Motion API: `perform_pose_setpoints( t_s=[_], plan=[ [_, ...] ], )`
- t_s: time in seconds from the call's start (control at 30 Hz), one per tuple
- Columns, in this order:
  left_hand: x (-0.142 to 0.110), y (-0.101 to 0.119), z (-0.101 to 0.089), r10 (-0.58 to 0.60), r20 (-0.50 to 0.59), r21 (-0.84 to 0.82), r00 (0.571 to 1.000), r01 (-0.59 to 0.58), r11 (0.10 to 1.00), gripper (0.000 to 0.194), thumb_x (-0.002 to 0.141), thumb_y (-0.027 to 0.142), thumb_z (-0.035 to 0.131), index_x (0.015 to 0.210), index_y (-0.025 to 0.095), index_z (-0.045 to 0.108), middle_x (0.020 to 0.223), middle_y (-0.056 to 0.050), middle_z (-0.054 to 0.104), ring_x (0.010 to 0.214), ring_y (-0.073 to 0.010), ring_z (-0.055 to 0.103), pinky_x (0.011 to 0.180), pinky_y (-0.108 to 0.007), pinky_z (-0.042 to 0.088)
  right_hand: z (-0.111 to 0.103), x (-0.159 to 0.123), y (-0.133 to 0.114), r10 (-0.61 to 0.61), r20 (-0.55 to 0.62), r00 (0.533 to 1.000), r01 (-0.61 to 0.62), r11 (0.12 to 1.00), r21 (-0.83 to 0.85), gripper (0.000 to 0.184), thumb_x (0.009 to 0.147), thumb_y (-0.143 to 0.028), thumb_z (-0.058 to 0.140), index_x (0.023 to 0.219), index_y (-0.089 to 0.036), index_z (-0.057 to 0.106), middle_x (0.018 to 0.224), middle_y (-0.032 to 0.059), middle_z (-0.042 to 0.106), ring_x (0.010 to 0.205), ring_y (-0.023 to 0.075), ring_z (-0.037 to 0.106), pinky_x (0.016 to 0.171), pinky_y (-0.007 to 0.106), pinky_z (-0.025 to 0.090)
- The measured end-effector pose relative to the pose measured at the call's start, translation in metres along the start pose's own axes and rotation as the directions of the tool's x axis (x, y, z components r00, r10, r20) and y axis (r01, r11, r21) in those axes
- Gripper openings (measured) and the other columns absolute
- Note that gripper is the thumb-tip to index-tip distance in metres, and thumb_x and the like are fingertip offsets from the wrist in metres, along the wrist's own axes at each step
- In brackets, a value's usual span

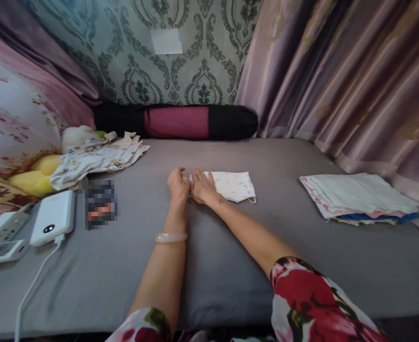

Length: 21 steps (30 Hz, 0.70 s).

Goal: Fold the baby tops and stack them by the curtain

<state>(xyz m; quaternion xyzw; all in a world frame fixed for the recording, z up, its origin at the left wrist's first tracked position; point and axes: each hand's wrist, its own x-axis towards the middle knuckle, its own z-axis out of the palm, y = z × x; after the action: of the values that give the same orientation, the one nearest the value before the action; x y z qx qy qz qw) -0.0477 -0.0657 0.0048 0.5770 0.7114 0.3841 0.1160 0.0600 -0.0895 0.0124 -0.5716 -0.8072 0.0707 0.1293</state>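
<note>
Floral sleeves are nearest the cam: L sleeve bottom centre-left, R sleeve bottom right, w/ both forearms reaching fwd over the grey sheet. Bracelet on L forearm, near the wrist.

White patterned cloth lies flat on the sheet, mid-view. R hand is palm down on its L end, fingers extended & pointing fwd, one a bit apart from the rest; the cloth's other end runs out to the right of them, uncovered, w/ a thin loop at the near R corner. L hand is just beside R hand, at the cloth's L end, fingers curled in; can't tell if they pinch the edge.

Far right: stack of folded cloths, white on top, pink, blue & yellow edges showing below.

Left side: white power bank, cable plugged into its near end, small round display on its face. Power strip left of it, w/ a small white device just in front. Pixelated item right of the power bank, unreadable. Behind: crumpled printed garment, yellow plush, floral pillow.

Back: long black & maroon roll along the wall, contents hidden.
</note>
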Motion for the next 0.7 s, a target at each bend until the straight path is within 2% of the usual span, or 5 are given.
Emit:
perform_pose_setpoints(
  t_s=[0.07, 0.13, 0.3, 0.47, 0.7],
  plan=[
    [-0.001, 0.000, 0.003, 0.029, 0.010, -0.008, 1.000, -0.029, 1.000, 0.043, 0.082, 0.007, 0.037, 0.112, 0.013, 0.066, 0.117, -0.015, 0.069, 0.113, -0.0237, 0.062, 0.100, -0.038, 0.045, -0.004, -0.004, 0.006, 0.014, -0.077, 0.997, -0.016, 1.000, -0.024, 0.054, 0.102, -0.033, 0.024, 0.147, -0.006, 0.037, 0.156, 0.0157, 0.033, 0.145, 0.0257, 0.025, 0.119, 0.051, 0.009],
    [-0.001, 0.001, 0.007, 0.059, 0.020, -0.010, 0.998, -0.058, 0.998, 0.042, 0.081, 0.007, 0.038, 0.111, 0.014, 0.066, 0.115, -0.014, 0.070, 0.112, -0.0235, 0.062, 0.099, -0.038, 0.046, -0.006, -0.008, 0.013, 0.017, -0.105, 0.994, -0.023, 0.998, -0.054, 0.054, 0.101, -0.032, 0.027, 0.146, -0.005, 0.038, 0.155, 0.0163, 0.034, 0.145, 0.0259, 0.025, 0.119, 0.051, 0.007],
    [-0.006, 0.004, 0.016, 0.145, 0.039, 0.010, 0.989, -0.145, 0.989, 0.041, 0.081, 0.005, 0.039, 0.109, 0.017, 0.066, 0.111, -0.012, 0.071, 0.111, -0.0222, 0.062, 0.100, -0.037, 0.045, 0.000, -0.014, 0.025, 0.050, -0.034, 0.998, -0.052, 0.995, -0.083, 0.055, 0.100, -0.033, 0.028, 0.145, -0.005, 0.040, 0.152, 0.0165, 0.039, 0.144, 0.0271, 0.029, 0.118, 0.053, 0.011],
    [-0.011, 0.006, 0.019, 0.209, 0.069, 0.053, 0.975, -0.213, 0.976, 0.040, 0.083, 0.006, 0.038, 0.110, 0.015, 0.066, 0.108, -0.013, 0.070, 0.108, -0.0222, 0.063, 0.097, -0.034, 0.045, 0.007, -0.012, 0.026, 0.042, -0.041, 0.998, -0.046, 0.995, -0.090, 0.055, 0.100, -0.033, 0.027, 0.145, -0.004, 0.040, 0.153, 0.0165, 0.039, 0.143, 0.0280, 0.029, 0.117, 0.054, 0.012],
    [-0.012, 0.008, 0.020, 0.242, 0.107, 0.105, 0.964, -0.253, 0.962, 0.040, 0.084, 0.006, 0.038, 0.110, 0.014, 0.067, 0.105, -0.013, 0.071, 0.106, -0.0228, 0.064, 0.095, -0.036, 0.047, -0.009, -0.018, 0.029, 0.060, -0.047, 0.997, -0.061, 0.998, -0.022, 0.053, 0.100, -0.031, 0.028, 0.146, -0.006, 0.038, 0.154, 0.0158, 0.036, 0.144, 0.0268, 0.027, 0.118, 0.052, 0.012]
  ],
)
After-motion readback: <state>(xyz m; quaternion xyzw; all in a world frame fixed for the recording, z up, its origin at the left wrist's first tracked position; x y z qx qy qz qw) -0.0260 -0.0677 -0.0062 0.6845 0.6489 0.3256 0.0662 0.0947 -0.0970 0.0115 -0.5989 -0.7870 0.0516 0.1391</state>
